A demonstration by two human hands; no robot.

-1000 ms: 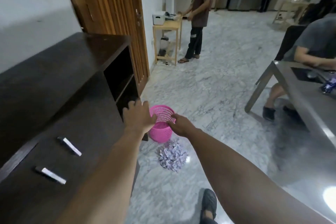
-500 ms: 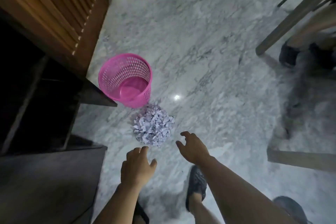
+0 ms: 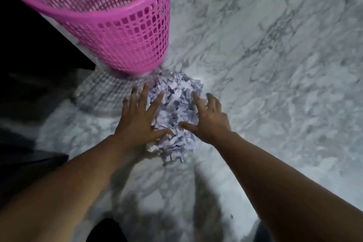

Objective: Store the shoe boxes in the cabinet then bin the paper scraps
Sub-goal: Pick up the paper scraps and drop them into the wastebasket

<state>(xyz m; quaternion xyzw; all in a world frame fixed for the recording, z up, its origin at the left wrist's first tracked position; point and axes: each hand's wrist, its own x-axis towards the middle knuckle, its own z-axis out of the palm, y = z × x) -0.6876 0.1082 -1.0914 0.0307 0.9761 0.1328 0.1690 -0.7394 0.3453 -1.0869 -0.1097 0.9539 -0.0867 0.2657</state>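
A heap of pale purple-white paper scraps (image 3: 174, 112) lies on the marble floor just below a pink mesh bin (image 3: 117, 25), which stands upright and looks empty from here. My left hand (image 3: 141, 118) rests on the left side of the heap with fingers spread. My right hand (image 3: 208, 120) presses against the right side, fingers apart and curved around the scraps. Both thumbs meet at the heap's near edge. No shoe boxes are in view.
A dark cabinet (image 3: 29, 55) fills the left side, close to the bin. Grey-veined marble floor (image 3: 275, 65) stretches to the right. A dark shoe (image 3: 106, 230) shows at the bottom edge.
I have bent down close to the floor. Both hands moved forward from short of the heap onto its two sides. The bin stays in place.
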